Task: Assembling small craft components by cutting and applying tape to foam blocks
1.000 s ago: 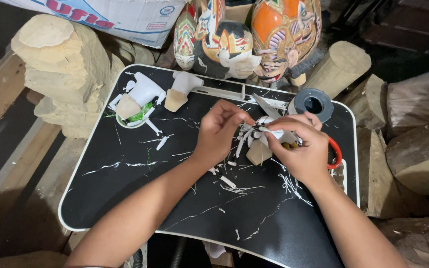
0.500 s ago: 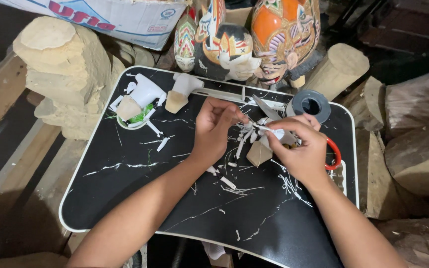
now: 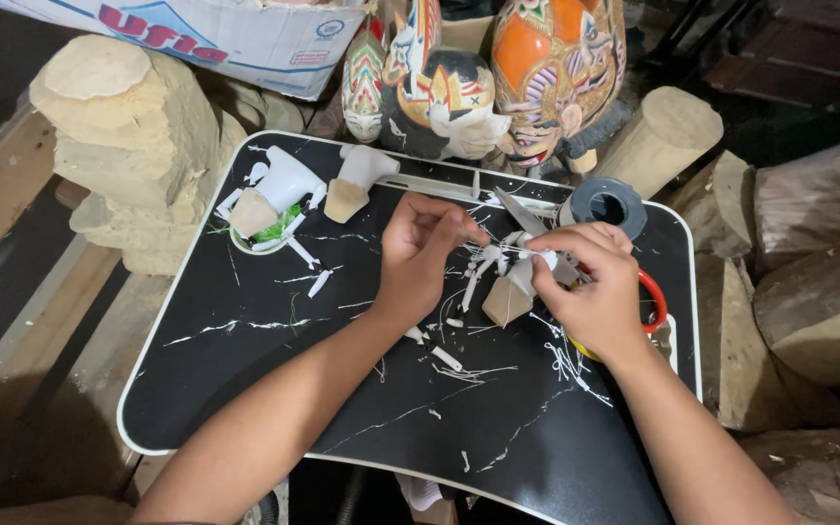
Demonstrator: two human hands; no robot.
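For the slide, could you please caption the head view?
Both hands, left hand and right hand, work a small white-wrapped wooden piece over a black marbled tray.

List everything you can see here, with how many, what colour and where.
Small wood-and-white piece: one, tan base with white parts, between both hands.
Black tray table: one, black with white marbling, centre.
White scraps: many, white, scattered on the tray.
Similar white pieces: two, white and tan, tray's top left.
Tape roll: one, dark grey, tray's top right.
Red-handled tool: one, mostly hidden behind the right hand.
Painted masks: several, orange, white and black, beyond the tray.
Wood blocks: several, pale, around the tray.
Cardboard box: one, white, top left.
Left hand: pinching white parts.
Right hand: gripping the piece.
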